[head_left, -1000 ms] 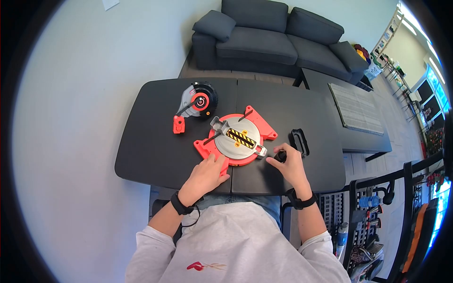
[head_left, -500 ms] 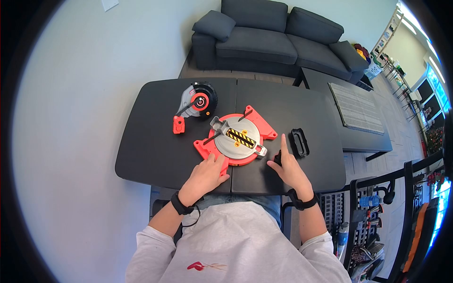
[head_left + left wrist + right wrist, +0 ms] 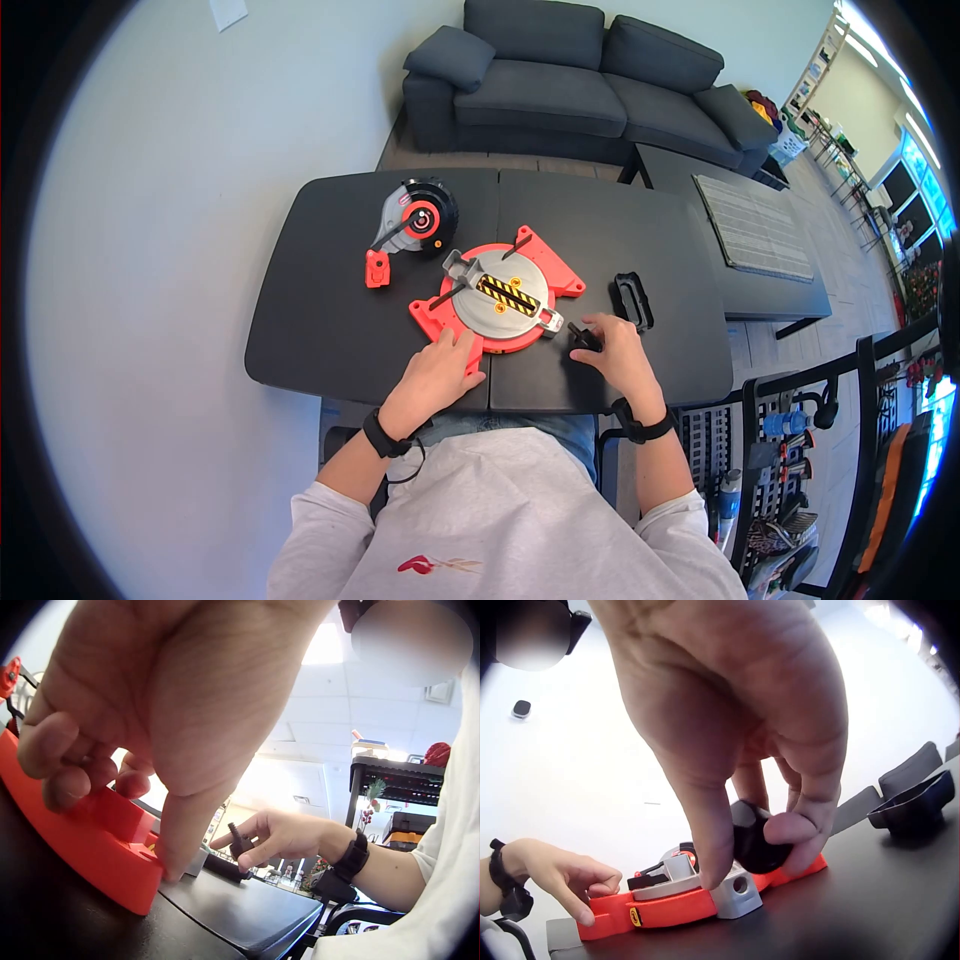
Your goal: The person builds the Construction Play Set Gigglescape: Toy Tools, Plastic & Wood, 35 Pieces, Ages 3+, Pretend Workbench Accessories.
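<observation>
A red saw base (image 3: 553,262) with a round grey turntable (image 3: 478,317) lies mid-table. My left hand (image 3: 432,382) grips its near-left corner, with fingers over the red part (image 3: 90,855) and the thumb at its side. To the right of the base, my right hand (image 3: 622,362) pinches a black knob (image 3: 586,341) between thumb and fingers. The knob's threaded stem shows in the left wrist view, pointing up from the knob (image 3: 241,845). In the right wrist view the knob (image 3: 759,836) appears beside the grey end block (image 3: 739,901), which has a round hole.
A grey and black saw head (image 3: 425,218) with a red handle stands at the table's back left. A black open-centred part (image 3: 633,302) lies beyond my right hand. Past the black table (image 3: 330,330) are a sofa (image 3: 540,95), a second table with a mat (image 3: 755,230), and a rack.
My right index finger was extended half a second ago and is now bent towards the knob. The knob has turned, and its stem now shows pointing towards the base. My left hand keeps its grip.
</observation>
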Motion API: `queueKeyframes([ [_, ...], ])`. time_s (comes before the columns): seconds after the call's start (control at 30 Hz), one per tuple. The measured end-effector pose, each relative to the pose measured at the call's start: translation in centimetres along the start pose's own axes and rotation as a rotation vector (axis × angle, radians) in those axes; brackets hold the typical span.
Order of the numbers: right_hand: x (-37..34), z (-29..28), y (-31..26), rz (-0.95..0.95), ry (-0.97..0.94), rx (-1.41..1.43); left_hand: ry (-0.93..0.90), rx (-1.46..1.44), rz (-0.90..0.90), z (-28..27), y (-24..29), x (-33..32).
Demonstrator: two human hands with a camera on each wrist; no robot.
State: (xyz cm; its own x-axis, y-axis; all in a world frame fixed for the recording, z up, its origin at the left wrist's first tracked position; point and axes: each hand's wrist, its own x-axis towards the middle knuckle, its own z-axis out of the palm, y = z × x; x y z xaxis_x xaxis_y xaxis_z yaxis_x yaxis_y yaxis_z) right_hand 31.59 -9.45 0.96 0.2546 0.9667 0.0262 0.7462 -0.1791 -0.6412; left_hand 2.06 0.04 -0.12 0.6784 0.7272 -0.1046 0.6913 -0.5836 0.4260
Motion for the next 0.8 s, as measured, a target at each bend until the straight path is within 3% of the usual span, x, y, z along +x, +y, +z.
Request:
queueKeyframes([
  [0.23, 0.2, 1.1, 1.5, -0.046, 0.099, -0.038, -0.004, -0.002, -0.012, 0.0, 0.0, 0.0],
  [0.63, 0.3, 1.6, 1.6, -0.089, 0.098, -0.070, -0.012, 0.003, -0.013, 0.2, -0.2, 0.0],
  [0.8, 0.3, 1.5, 0.9, -0.025, 0.055, -0.042, -0.013, 0.004, -0.012, 0.2, -0.2, 0.1],
])
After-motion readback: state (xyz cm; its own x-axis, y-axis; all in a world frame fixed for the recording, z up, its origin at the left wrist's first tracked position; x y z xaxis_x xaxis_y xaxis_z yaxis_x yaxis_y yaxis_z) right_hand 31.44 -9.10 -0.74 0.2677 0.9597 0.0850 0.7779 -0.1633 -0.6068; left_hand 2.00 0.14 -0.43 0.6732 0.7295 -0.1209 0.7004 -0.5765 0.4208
